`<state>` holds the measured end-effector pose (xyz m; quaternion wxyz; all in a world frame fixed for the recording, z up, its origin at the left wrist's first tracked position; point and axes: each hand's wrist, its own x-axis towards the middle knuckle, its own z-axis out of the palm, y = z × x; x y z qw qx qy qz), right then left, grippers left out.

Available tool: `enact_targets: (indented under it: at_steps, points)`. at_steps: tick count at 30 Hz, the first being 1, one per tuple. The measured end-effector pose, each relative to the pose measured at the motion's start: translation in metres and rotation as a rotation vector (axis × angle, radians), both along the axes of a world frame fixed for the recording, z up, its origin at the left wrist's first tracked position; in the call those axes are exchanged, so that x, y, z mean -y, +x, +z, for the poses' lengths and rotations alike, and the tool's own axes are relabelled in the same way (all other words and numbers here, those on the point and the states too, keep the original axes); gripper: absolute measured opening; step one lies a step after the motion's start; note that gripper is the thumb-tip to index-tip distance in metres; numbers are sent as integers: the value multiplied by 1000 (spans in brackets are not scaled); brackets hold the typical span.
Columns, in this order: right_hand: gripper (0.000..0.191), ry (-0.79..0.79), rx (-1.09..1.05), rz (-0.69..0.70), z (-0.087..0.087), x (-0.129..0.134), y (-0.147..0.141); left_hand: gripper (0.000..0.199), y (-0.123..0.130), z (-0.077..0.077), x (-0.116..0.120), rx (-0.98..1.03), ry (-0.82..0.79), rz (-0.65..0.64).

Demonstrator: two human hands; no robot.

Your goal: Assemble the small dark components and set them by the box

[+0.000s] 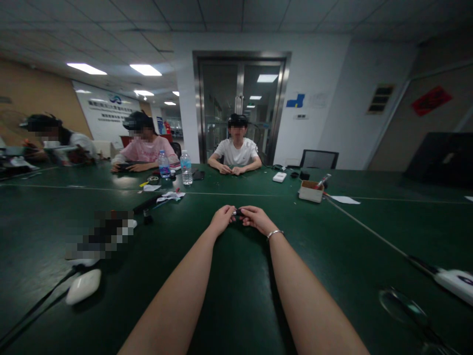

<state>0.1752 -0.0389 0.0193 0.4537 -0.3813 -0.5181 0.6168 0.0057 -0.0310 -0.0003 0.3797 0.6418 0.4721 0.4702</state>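
Both arms reach forward over the green table. A small black and silver object is held between my fingertips, too small for me to tell its kind. My left hand pinches its silver end, fingers closed. At the black end, my right hand is closed in a pinch too, with a silver bracelet around the wrist. The fingers hide part of the object. The hands are close together, just above or resting on the tabletop; I cannot tell which.
To the left lie a white rounded case, cables and a blurred-out device. Two water bottles stand farther back. A small box with a marker is at the right, with glasses nearer. Several people sit around the table.
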Motion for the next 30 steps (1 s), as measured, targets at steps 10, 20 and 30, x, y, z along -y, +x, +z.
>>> enact_targets:
  at_steps: [10,20,30]
  points:
    - [20,-2,4,-1,2,2,0,26,0,-3,-2,-20,61,43]
    - [20,9,2,-1,1,0,0,27,-1,-4,-2,-78,87,31]
    - [19,10,-1,3,-1,0,0,24,1,-4,-1,-72,95,39]
